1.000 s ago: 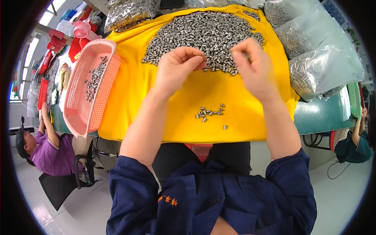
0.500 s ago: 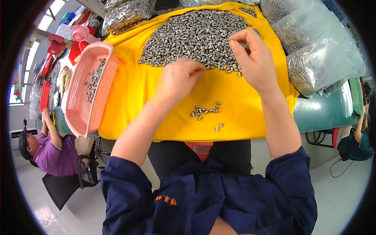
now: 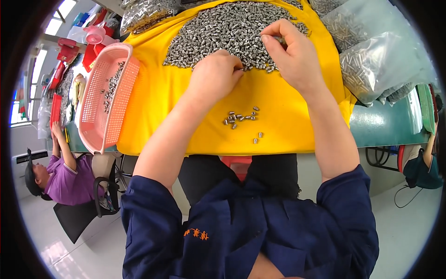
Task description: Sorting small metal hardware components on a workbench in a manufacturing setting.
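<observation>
Head view: we saw a yellow cloth (image 3: pixel 153 104) bearing a broad pile of metal parts (image 3: pixel 209 32). The left hand (image 3: pixel 216 74) curled at its near edge, grip hidden from us; the right hand (image 3: pixel 296 58), above it, pinched fingertips together. Loose parts (image 3: pixel 239 117) lay nearer.

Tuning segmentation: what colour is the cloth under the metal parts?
Plain yellow cloth, seen in the head view.

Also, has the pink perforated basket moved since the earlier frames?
No, no visible shift: the pink perforated basket sits at the same spot along the left side of the yellow cloth.
</observation>
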`<state>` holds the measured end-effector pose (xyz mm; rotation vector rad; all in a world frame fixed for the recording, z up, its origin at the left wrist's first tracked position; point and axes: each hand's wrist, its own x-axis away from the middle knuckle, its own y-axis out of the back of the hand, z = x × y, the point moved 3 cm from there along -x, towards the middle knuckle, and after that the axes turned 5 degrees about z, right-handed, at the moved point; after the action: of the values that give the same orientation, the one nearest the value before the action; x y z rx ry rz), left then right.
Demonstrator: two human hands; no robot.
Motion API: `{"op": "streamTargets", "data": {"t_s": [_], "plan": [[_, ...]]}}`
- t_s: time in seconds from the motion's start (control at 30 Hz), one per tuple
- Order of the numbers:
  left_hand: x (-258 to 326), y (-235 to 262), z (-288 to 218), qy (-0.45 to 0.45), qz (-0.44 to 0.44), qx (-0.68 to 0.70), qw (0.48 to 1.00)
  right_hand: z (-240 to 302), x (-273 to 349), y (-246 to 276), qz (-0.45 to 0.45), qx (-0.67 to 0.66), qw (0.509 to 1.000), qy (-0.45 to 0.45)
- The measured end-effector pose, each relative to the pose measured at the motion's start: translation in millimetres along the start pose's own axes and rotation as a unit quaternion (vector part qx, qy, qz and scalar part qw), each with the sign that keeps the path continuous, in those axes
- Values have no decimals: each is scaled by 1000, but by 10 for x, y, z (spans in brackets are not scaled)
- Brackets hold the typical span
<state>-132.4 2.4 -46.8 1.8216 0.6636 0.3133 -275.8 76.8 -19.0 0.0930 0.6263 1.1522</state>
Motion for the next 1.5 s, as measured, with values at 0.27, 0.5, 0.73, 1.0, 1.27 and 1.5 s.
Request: {"op": "streamTargets", "data": {"t_s": [0.27, 0.5, 0.73, 1.0, 1.27, 1.5], "plan": [[33, -31, 130, 76, 31, 601, 795, -3, 44, -79, 85, -29, 996, -5], [38, -43, 115, 71, 4, 663, 745, 11, 62, -137, 118, -20, 993, -22], [21, -53, 149, 72, 3, 631, 772, 33, 57, -168, 151, 58, 986, -42], [69, -46, 167, 70, -2, 577, 814, 108, 138, -287, 133, 114, 984, -19], [46, -33, 134, 50, -13, 425, 904, 22, 124, -250, 117, 140, 983, 11], [20, -55, 269, 61, -32, 406, 911, 26, 64, -160, 85, 88, 992, -26]]}}
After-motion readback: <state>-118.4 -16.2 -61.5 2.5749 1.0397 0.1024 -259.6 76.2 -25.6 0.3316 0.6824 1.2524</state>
